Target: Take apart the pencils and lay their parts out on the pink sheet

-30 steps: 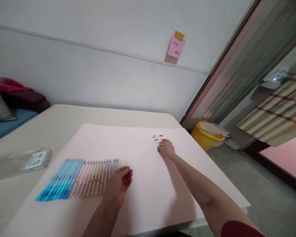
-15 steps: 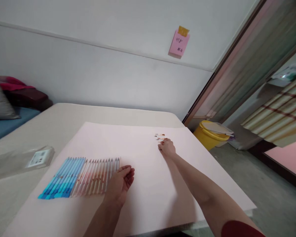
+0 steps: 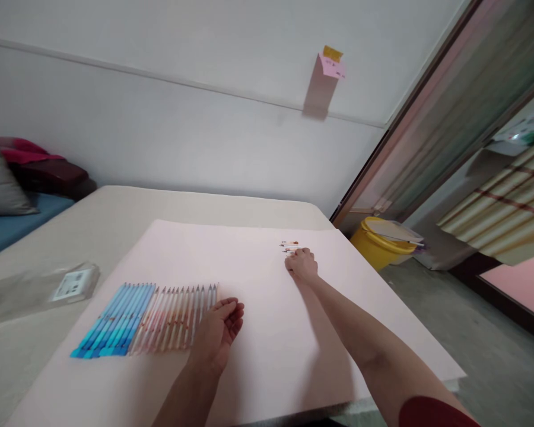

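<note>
A row of slim pens lies side by side on the pale pink sheet: blue pens point(image 3: 115, 320) on the left, clear pens with pink and brown tints point(image 3: 171, 320) on the right. My left hand point(image 3: 216, 335) rests at the right end of that row, fingers curled in and thumb against them, nothing visible in it. Farther off, my right hand point(image 3: 302, 265) reaches to a small group of white pens point(image 3: 289, 245), its fingers bent down over their near end. What those fingertips hold is hidden.
The pink sheet point(image 3: 249, 255) covers part of a cream table point(image 3: 129, 204). At left lies a clear plastic bag point(image 3: 26, 293) with a white label. A yellow bin point(image 3: 374, 243) stands right of the table. A pink note point(image 3: 333, 66) hangs on the wall.
My right hand has shifted only slightly at the white pens, its fingers a little more bunched. My left hand stays in place. The wall note has flapped upward.
</note>
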A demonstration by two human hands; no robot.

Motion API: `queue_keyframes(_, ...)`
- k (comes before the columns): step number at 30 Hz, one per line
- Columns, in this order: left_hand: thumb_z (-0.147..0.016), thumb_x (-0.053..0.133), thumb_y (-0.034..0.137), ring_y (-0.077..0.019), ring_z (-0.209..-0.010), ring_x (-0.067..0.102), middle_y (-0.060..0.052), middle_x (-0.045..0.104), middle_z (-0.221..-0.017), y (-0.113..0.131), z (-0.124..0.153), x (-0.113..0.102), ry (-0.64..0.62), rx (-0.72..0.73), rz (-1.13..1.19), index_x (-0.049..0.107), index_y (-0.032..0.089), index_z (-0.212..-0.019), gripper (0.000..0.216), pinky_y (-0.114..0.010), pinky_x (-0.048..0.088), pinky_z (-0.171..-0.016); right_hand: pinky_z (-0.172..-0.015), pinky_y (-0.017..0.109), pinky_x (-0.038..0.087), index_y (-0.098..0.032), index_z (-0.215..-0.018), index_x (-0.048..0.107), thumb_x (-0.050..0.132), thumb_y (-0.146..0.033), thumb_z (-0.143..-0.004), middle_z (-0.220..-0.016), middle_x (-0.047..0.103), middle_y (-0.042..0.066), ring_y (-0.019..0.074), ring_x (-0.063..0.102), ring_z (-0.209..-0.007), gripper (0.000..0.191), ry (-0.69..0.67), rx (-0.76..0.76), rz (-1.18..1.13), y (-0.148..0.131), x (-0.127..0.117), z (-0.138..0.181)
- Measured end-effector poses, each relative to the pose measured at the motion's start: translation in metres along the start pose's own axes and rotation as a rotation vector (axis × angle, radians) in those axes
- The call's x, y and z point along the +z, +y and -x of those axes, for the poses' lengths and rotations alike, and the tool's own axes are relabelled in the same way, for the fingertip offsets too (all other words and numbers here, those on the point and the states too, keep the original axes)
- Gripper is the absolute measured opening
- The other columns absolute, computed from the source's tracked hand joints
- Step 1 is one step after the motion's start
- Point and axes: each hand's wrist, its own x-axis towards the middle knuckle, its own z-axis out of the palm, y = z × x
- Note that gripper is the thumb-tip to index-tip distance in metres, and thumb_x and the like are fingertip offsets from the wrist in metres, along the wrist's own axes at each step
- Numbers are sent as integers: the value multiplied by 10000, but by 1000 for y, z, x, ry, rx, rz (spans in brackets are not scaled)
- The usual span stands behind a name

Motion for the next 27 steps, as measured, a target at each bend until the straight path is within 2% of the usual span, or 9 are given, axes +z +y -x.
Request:
queue_keyframes(5,-721,604,66,-99,-617,610,-78,648,-763,1,0,-1,-3,0,9,601,117,-802,95,-190,495,-545,-821,331,340,-211,-899,650,567,-244,-709,-1133,516,73,243,433,-1030,210,13,-107,6,-3,-11,5)
queue_keyframes(11,-721,602,68,-102,-620,609,-89,649,-783,0,-1,-1,-1,4,2,600,113,-817,106,-194,494,-541,-799,328,330,-229,-881,694,542,-171,-739,-1089,573,68,232,463,-990,216,-17,-196,-6,1,-9,5)
queue_keyframes(21,-726,591,67,-96,-613,605,-87,646,-782,1,1,2,9,1,-4,596,111,-816,101,-187,486,-536,-779,325,319,-238,-766,688,519,-215,-763,-1036,606,43,228,468,-976,171,49,-221,-29,2,10,-4)
queue_keyframes(25,-725,593,67,-96,-613,605,-87,646,-780,0,0,1,7,5,4,597,111,-816,101,-189,487,-535,-752,301,335,-223,-767,676,564,-223,-701,-1053,603,36,218,482,-955,131,58,-214,-38,4,8,-4)
queue_keyframes(27,-726,592,65,-96,-611,604,-86,645,-775,0,-1,0,3,5,5,598,110,-815,100,-189,487,-536,-731,285,346,-221,-827,669,581,-213,-666,-1075,593,36,211,489,-952,184,64,-200,-44,7,7,-3)
